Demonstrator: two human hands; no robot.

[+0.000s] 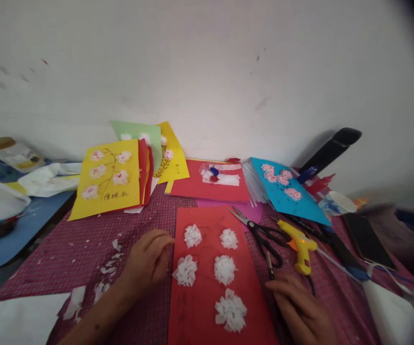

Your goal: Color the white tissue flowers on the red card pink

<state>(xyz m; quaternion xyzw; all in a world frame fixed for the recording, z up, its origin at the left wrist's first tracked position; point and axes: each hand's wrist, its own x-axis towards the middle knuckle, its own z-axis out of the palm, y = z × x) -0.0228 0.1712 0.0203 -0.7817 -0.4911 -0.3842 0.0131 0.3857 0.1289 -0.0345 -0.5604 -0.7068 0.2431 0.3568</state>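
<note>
A sheet of red paper lies in front of me, bearing several white crumpled-tissue flowers and faint dark stem lines. My left hand is at the sheet's left edge, its fingers loosely bent and apart, with nothing visible in them. Low on the right, the fingers of my right hand close around a slim dark brush beside the sheet; its lower part is partly hidden by the hand. Black-handled scissors lie just beyond, next to a yellow hot glue gun.
Behind stand yellow flower cards, a red card and a blue card near the wall. White paper scraps litter the left of the checked cloth. A jar is far left, a bowl far right.
</note>
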